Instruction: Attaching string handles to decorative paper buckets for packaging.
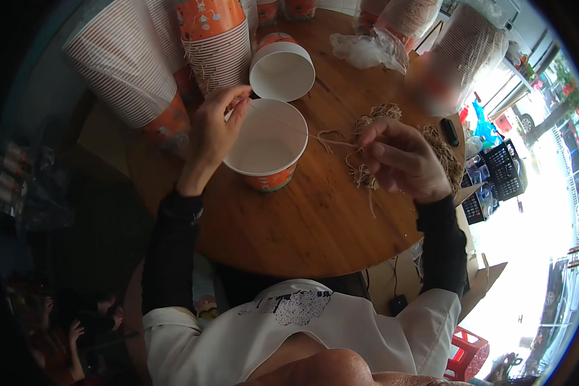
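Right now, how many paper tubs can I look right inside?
2: one tub stands upright on the table, by the left hand; another tub is tipped behind it, mouth toward us. The stacks may hide more.

On my feed, daylight from the right bleaches the ground outside (527, 238) white, while the left sinks into shadow. I get edges curving toward a black rim, and blur low on the upper-right cup stack (468, 46).

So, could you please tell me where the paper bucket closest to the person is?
In the head view, the paper bucket stands on the wooden table slightly left of centre, just right of the left hand, with another bucket behind it.
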A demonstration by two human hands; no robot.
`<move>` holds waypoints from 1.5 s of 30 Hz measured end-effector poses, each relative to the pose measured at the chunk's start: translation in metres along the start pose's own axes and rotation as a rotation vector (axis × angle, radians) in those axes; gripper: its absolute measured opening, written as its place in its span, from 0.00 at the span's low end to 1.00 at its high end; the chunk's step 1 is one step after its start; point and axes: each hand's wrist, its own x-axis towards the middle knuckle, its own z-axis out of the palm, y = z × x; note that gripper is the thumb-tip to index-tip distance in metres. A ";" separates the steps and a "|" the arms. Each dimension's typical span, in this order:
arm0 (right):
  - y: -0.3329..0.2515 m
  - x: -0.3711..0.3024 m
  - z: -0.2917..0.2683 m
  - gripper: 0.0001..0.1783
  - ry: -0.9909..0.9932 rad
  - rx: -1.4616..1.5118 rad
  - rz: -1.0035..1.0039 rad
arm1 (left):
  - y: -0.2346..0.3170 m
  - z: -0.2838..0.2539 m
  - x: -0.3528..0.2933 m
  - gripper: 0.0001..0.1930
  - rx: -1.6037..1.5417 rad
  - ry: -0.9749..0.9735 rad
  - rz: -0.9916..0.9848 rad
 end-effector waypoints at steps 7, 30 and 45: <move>0.053 0.036 0.038 0.07 -0.101 0.580 -0.090 | 0.106 -0.004 -0.068 0.22 -1.227 -0.319 -0.651; 0.116 -0.007 0.063 0.09 0.176 -0.489 -0.235 | 0.122 -0.028 -0.090 0.08 -0.524 -0.643 -0.512; 0.135 0.018 0.043 0.05 0.601 -0.172 -0.256 | 0.078 -0.013 -0.059 0.26 0.118 -0.352 0.100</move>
